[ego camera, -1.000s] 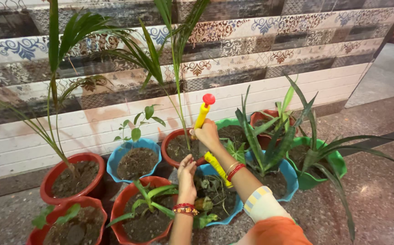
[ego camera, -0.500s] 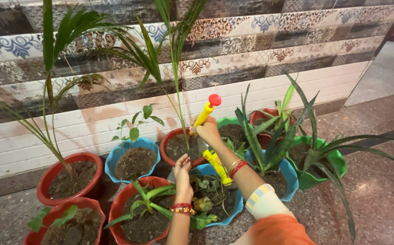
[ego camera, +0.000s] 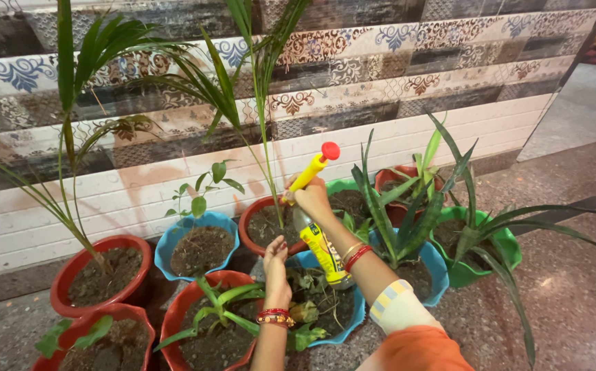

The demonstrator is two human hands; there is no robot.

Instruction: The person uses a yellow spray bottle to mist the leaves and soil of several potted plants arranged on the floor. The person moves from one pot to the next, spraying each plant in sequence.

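Observation:
My right hand (ego camera: 313, 198) grips a yellow spray bottle (ego camera: 321, 244) with a yellow nozzle and a red tip (ego camera: 329, 151); the bottle hangs below the hand, over a blue pot (ego camera: 356, 317) of wilted leaves. The hand is above a red pot (ego camera: 249, 218) that holds a tall thin palm. My left hand (ego camera: 274, 264) hovers with its fingers together between that red pot and the blue pot, holding nothing. Red bangles sit on both wrists.
Several red, blue and green pots of plants stand along a tiled wall (ego camera: 380, 82). A spiky snake plant (ego camera: 401, 220) rises right of my right arm. A red pot with a leafy green plant (ego camera: 226, 312) is below my left hand. Speckled stone floor (ego camera: 572, 288) lies to the right.
My right hand has tipped the bottle so the red tip rose and moved right, and the bottle body swung lower. My left hand has slid slightly left and down.

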